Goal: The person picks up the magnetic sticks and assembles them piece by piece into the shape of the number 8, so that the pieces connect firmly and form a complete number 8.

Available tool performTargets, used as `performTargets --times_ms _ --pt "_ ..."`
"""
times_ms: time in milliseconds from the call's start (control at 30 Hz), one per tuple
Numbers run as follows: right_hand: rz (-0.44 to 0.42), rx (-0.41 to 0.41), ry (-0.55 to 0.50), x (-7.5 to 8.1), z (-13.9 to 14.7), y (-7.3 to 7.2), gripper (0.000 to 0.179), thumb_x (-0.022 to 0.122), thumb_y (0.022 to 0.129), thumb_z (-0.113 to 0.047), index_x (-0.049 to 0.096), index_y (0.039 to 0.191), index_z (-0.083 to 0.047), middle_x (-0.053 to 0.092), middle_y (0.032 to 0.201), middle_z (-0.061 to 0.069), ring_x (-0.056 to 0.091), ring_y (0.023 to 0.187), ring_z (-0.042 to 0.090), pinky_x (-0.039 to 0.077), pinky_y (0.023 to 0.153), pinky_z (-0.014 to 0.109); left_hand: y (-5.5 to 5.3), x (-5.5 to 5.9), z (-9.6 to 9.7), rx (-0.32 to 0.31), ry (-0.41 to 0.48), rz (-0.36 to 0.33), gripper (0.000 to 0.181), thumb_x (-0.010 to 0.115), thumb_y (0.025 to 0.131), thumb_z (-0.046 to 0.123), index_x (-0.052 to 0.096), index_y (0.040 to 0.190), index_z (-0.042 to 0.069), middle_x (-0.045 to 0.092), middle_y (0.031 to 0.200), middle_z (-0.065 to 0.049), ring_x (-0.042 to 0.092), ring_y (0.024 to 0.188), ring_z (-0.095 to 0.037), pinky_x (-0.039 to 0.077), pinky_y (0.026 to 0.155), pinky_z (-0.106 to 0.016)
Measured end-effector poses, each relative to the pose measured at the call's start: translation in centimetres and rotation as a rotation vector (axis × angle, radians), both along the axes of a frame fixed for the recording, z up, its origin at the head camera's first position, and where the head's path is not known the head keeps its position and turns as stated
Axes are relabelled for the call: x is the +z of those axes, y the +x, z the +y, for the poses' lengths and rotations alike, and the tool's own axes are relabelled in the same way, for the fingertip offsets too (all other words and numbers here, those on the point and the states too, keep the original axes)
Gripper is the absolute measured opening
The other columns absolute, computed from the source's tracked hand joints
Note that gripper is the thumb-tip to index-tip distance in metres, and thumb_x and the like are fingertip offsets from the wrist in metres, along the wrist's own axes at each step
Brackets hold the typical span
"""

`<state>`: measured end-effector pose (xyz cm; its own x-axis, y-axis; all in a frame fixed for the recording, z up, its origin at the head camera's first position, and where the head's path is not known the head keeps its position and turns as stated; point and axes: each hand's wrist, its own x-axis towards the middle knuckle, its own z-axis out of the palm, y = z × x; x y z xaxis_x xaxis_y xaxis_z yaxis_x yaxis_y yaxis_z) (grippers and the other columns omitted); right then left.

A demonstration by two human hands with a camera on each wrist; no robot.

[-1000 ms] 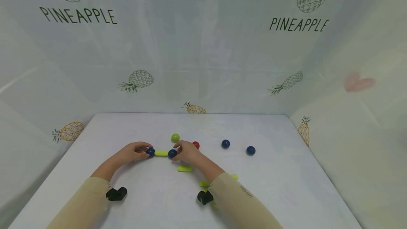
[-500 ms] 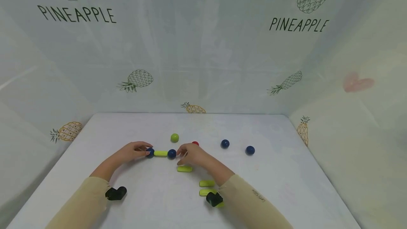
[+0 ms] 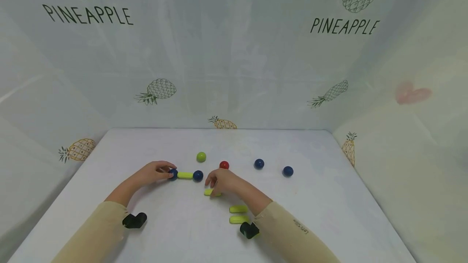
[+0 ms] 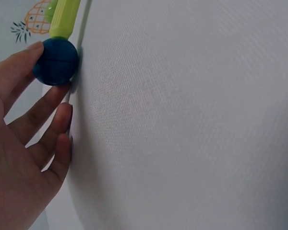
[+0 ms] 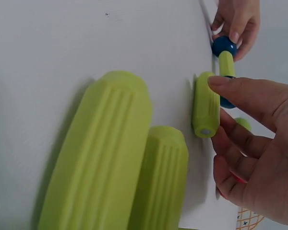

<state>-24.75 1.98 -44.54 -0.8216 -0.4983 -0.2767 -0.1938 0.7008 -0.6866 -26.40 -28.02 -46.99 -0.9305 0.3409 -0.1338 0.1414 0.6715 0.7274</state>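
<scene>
My left hand (image 3: 150, 173) holds a dark blue ball (image 4: 57, 63) between thumb and fingers. A lime-green grooved rod (image 3: 185, 175) joins that ball to a second blue ball (image 3: 198, 176), and this dumbbell shape lies sideways on the white table. To its right, my right hand (image 3: 227, 182) reaches down to a loose lime-green rod (image 5: 205, 108). In the right wrist view its thumb lies on the rod's upper side and the index finger is at the other side, pinching it. A greyish disc shows at that rod's near end.
Behind the hands sit a green ball (image 3: 201, 157) and a red ball (image 3: 224, 165). Two more blue balls, one nearer (image 3: 259, 164) and one farther right (image 3: 288, 171), rest on the table. More lime-green rods (image 3: 238, 209) lie by the right forearm, partly under its sleeve.
My right hand has let go of the dumbbell's right blue ball, moved right, then down onto the loose lime-green rod. The left hand has stayed at its ball.
</scene>
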Motion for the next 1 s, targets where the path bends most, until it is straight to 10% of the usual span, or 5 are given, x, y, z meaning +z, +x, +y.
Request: performTargets --times_ms 1000 --pt "-0.018 0.012 -0.095 -1.0 -2.1 0.5 0.023 0.08 0.079 -0.004 0.074 0.099 -0.015 0.059 0.079 -0.003 0.053 0.069 0.011 0.046 0.062 0.021 -1.4 0.1 2.1 -0.02 -0.004 -0.025 0.035 0.07 0.091 0.024 0.065 0.12 0.006 0.064 0.109 -0.011 0.059 0.104 -0.033 0.048 0.087 -0.05"
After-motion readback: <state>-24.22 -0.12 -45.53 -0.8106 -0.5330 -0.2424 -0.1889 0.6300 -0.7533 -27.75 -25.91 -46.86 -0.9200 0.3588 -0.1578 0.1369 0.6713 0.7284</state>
